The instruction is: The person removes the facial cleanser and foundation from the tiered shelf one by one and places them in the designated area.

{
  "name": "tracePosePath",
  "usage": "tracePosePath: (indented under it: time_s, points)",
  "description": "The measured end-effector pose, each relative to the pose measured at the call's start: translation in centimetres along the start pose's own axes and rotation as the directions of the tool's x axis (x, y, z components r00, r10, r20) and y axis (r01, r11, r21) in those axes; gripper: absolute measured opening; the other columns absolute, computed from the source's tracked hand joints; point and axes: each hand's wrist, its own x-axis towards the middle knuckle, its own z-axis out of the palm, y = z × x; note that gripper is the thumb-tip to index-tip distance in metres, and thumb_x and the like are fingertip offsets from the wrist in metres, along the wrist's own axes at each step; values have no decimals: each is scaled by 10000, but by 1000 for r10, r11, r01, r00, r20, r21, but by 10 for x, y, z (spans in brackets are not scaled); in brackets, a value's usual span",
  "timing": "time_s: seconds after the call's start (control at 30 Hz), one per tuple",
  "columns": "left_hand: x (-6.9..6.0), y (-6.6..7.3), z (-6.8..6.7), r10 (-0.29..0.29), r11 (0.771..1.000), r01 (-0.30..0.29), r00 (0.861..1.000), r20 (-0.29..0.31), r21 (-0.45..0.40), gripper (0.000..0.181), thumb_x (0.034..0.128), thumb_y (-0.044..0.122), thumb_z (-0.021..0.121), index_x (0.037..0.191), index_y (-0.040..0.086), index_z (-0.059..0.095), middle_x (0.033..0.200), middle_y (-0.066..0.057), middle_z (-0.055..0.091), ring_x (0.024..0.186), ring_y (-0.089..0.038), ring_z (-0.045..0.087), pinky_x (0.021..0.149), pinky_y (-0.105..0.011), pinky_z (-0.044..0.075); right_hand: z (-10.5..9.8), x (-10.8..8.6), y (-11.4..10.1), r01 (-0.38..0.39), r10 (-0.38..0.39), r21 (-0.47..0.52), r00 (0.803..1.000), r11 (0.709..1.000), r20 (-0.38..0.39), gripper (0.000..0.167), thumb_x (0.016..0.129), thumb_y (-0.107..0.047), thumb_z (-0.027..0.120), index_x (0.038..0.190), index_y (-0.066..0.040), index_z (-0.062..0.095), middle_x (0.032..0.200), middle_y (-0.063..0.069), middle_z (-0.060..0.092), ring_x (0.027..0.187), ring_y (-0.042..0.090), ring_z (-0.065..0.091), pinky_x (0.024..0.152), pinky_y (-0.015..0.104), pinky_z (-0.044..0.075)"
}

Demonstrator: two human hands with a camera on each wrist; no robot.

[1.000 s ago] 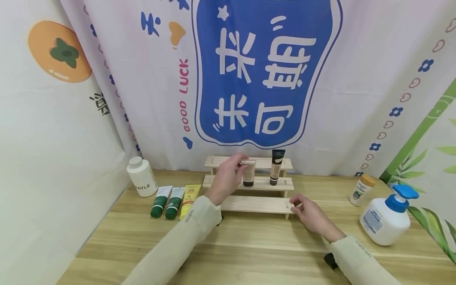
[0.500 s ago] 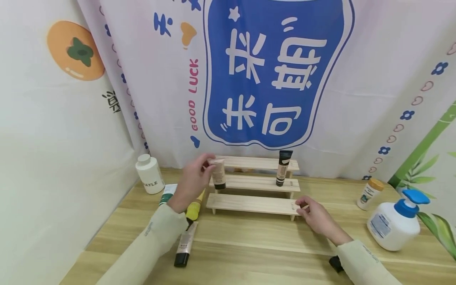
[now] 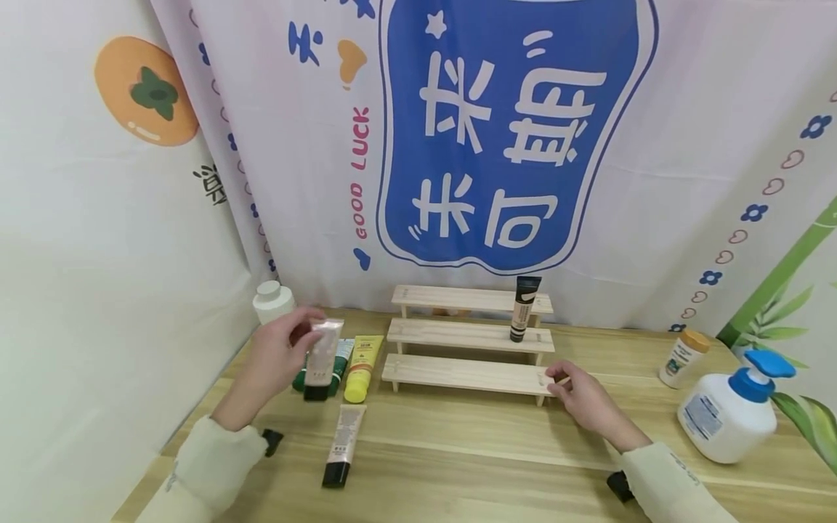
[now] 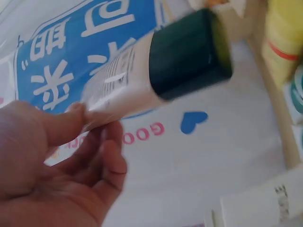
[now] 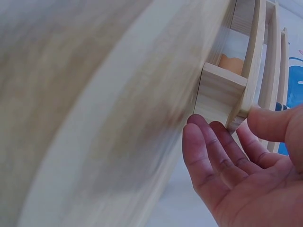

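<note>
My left hand [image 3: 276,357] pinches a pale pink cosmetic tube [image 3: 323,354] by its flat end, holding it cap down above the tubes at the left. In the left wrist view the tube's dark cap [image 4: 189,54] points away from the thumb and fingers. With thumb above and fingers below, my right hand [image 3: 585,398] grips the right end of the lowest step of a three-step wooden display rack [image 3: 467,373]; the right wrist view shows the rack's end [image 5: 222,78] at the fingertips. A black tube [image 3: 522,311] stands on the middle step's right side.
A yellow tube [image 3: 362,369] and green-capped tubes [image 3: 343,363] lie left of the rack, partly behind the held tube. Another pink tube [image 3: 343,444] lies in front. A white bottle [image 3: 272,301] stands back left; a pump bottle [image 3: 726,418] and an orange-capped bottle [image 3: 683,358] stand right.
My left hand has lifted the pink tube off the middle step and carried it left and down, toward the tubes on the table. The right hand has stayed at the rack's end.
</note>
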Motion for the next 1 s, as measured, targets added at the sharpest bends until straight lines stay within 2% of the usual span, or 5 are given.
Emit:
tracePosePath:
  time_s: [0.2,0.43,0.53,0.8,1.0]
  points:
    - [-27,-21,0,-111,994,103,967,228,47,186,876,18,647,1057,41,614,701,14,518,587,-119,471,497,-258,423,-1,-1,0,3,-3,3,1000,1000,0,199,910,-21,602,1102,10,560,1007,101,602,819,199,590,687,350,495]
    - [-48,-39,21,-236,971,226,879,415,73,165,865,43,656,1028,50,631,692,6,498,602,-138,460,514,-282,409,-1,-1,0,4,-4,-6,1000,1000,2,197,909,-21,603,1099,9,560,1011,107,603,827,206,594,699,361,499]
    - [-54,-45,33,-282,957,279,848,448,73,141,867,44,651,1004,69,631,702,-7,494,619,-150,460,534,-295,406,-1,0,0,-2,2,-7,1000,1000,7,196,910,-22,601,1100,8,560,1011,104,602,825,203,593,694,358,497]
    - [-58,-58,50,-370,921,381,797,478,77,130,881,67,642,1010,65,623,713,-29,507,620,-164,479,534,-302,419,-1,0,0,0,0,-13,1000,1000,9,192,907,-21,605,1094,2,563,1008,104,604,785,175,585,663,340,486]
    - [-60,-63,54,-395,910,404,782,483,90,130,894,94,636,1015,51,621,707,-37,512,612,-168,487,532,-312,420,0,0,1,13,-12,-38,1000,999,11,188,908,-29,608,1089,-14,558,1015,106,607,743,145,570,644,334,473]
